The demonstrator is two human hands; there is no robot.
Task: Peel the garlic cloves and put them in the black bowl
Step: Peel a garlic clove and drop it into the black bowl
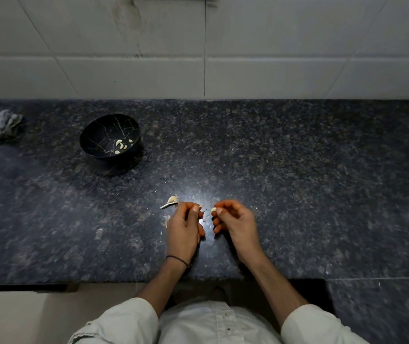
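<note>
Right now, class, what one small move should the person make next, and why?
Probably carry the clove pinched in the right hand to the black bowl: it looks bare and pale, the left hand pinches what seems loose skin, and the bowl already holds peeled cloves.

Peeled cloves (121,146) in black bowl (99,135); another clove (213,209) pinched.
</note>
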